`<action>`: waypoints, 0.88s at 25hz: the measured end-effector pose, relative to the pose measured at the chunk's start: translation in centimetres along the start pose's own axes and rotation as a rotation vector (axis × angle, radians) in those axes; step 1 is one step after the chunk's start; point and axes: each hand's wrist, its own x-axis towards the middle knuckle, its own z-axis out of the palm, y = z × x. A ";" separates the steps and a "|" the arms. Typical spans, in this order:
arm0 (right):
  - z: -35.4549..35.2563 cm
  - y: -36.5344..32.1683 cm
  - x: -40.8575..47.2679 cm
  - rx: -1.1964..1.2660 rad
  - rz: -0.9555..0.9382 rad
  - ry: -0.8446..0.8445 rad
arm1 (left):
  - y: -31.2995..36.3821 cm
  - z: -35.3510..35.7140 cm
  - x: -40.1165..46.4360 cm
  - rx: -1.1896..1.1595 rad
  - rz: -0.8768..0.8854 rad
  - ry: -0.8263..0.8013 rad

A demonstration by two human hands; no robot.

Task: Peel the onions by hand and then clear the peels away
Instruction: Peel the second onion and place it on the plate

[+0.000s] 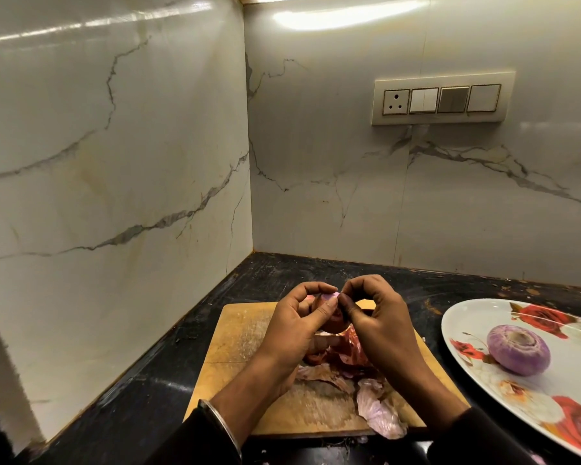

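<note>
Both hands held the onion (329,317) above the cutting board (249,333), so peels (376,411) fell there: left hand (296,327) in a cradling grip, right hand (379,327) pinching skin. A peeled onion (519,350) sat apart on the plate (467,370).

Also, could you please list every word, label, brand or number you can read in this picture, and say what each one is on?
None: no readable text shows in this view.
The switch panel on the wall carries a socket and rocker switches, with no legible marking.
The plate bears only a red flower pattern, no words.
The chopping board, the onion on the plate and the peels carry no label.
</note>
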 end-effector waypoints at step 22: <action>-0.1 0.6 -0.1 -0.210 -0.281 0.027 | 0.4 0.2 -0.2 0.049 -0.002 0.095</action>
